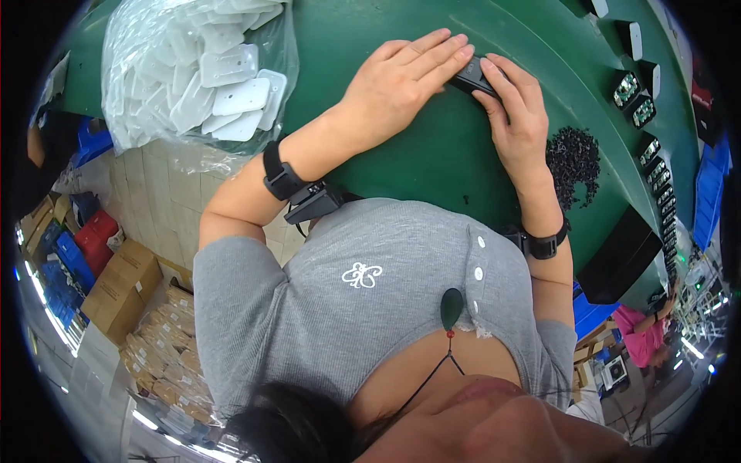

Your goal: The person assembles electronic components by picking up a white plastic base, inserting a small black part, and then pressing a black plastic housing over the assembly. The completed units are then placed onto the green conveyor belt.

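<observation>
A small black plastic case [470, 75] lies at the far middle of the green table, between my two hands. My right hand [515, 104] grips its right side, with the thumb on the near edge and the fingers curled over the top. My left hand [409, 77] reaches in from the left with its fingers stretched out, the fingertips at the case's left end. The left palm and fingers partly hide what lies beneath them. Beside my right wrist is a heap of tiny black parts [573, 163], too small to tell their kind.
A clear bag of white plastic plates [241, 96] lies at the left on the green table [432, 158]. Black housings with green circuit boards [626, 89] line the right side. A black box [621, 255] sits near the right edge. Cardboard boxes [123, 289] stand on the floor at left.
</observation>
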Tool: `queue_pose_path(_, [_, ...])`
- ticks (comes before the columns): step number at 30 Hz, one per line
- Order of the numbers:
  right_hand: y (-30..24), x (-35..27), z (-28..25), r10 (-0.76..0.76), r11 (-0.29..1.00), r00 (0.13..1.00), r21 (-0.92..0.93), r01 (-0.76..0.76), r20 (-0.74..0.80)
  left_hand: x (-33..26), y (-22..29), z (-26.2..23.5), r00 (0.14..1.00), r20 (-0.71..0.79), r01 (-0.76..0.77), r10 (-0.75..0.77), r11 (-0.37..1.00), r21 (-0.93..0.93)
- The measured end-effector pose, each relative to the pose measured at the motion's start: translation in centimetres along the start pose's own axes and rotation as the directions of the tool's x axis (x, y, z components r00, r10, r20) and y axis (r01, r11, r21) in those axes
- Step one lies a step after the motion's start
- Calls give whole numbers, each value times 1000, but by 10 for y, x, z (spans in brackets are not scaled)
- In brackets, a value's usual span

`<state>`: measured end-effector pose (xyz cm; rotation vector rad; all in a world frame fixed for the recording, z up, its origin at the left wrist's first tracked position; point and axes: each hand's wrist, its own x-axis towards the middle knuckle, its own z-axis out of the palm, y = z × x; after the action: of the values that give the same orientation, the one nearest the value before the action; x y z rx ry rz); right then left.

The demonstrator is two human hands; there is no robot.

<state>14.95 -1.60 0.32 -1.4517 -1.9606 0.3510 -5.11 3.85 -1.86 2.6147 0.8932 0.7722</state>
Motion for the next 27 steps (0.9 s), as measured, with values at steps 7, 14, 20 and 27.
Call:
queue_pose_path(7, [8, 24, -22, 461, 757, 857, 402, -516, 232, 24, -2, 10, 994, -100, 34, -31, 999, 36])
queue_pose_path(14, [-24, 15, -13, 438, 533, 889, 759, -375, 131, 12, 15, -9, 946, 176, 323, -271, 779, -537])
queue_pose_path(20, [8, 8, -68, 447, 654, 883, 727, -212, -145, -40, -20, -73, 981, -73, 187, -179, 972, 139])
queue_pose_path(27, [118, 16, -177, 426, 861, 655, 503, -81, -624, -70, -35, -142, 877, 332, 131, -347, 838, 529])
